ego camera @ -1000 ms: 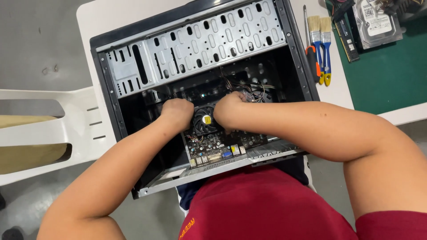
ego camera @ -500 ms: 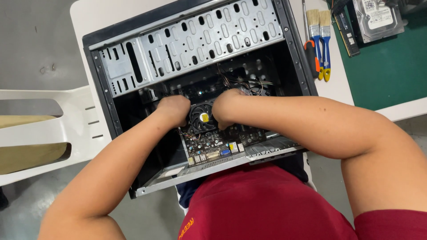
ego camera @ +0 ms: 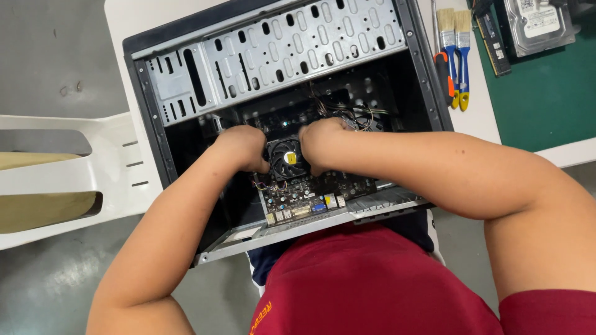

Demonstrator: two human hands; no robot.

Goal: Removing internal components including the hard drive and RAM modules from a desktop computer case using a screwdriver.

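An open black computer case (ego camera: pixel 152 133) lies on its side in front of me, its grey perforated drive cage (ego camera: pixel 279 53) at the far end. A dark motherboard (ego camera: pixel 310 189) sits inside with a round black cooler fan (ego camera: pixel 287 159) on it. My left hand (ego camera: pixel 241 147) grips the left side of the fan, fingers curled down. My right hand (ego camera: pixel 321 144) presses against the fan's right side, fingers tucked under. Loose wires (ego camera: pixel 347 111) lie just beyond my right hand.
Two paint brushes (ego camera: pixel 454 43) and a red-handled screwdriver (ego camera: pixel 443 68) lie on the white table right of the case. A green mat (ego camera: pixel 546 93) holds a hard drive (ego camera: pixel 539 23) and a memory stick (ego camera: pixel 492 34). A white plastic chair (ego camera: pixel 68 174) stands at left.
The view has shifted slightly, so the case sits a little lower and rightward in the frame. Both hands stay around the cooler fan with almost no movement.
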